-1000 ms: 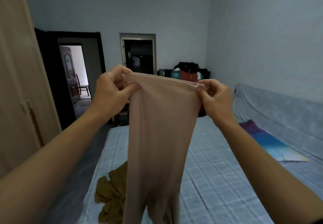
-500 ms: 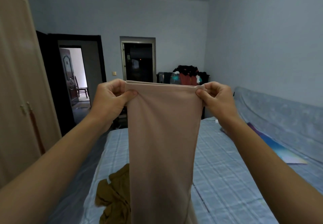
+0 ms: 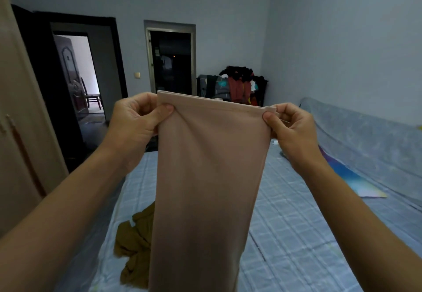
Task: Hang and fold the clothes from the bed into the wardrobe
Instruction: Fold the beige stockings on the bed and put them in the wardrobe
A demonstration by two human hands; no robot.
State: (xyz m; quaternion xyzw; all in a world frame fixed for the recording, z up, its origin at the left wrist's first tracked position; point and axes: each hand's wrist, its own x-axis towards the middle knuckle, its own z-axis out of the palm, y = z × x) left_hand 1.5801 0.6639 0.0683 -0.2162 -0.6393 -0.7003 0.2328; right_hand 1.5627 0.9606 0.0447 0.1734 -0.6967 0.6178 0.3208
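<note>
1. Head view, what is hidden or cut off: the beige garment (image 3: 205, 177) runs off the bottom edge, so its full shape cannot be told; it covers the middle of the bed (image 3: 296, 223) and part of a mustard-brown garment (image 3: 134, 246) crumpled on the bed's near left side; the fingers behind the cloth are mostly out of sight; the wardrobe (image 3: 20, 132) shows only as a tan panel cut by the left edge.
2. Head view, garment and fingers: the left hand (image 3: 134, 123) pinches the top left corner, thumb pressed on the near face and the other fingers curled behind; the right hand (image 3: 292, 127) pinches the top right corner between thumb and forefinger; the top hem is stretched taut between them, sloping a little down to the right; the cloth hangs straight in the air above the bed, well apart from the wardrobe.
3. Head view, surroundings: a colourful sheet (image 3: 356, 182) lies on the bed's right side beside a blue-covered backrest (image 3: 365, 136) along the wall; a heap of dark and red clothes (image 3: 237, 84) stands beyond the bed's far end; two doorways (image 3: 75, 75) open in the far wall, the right one dark inside.
</note>
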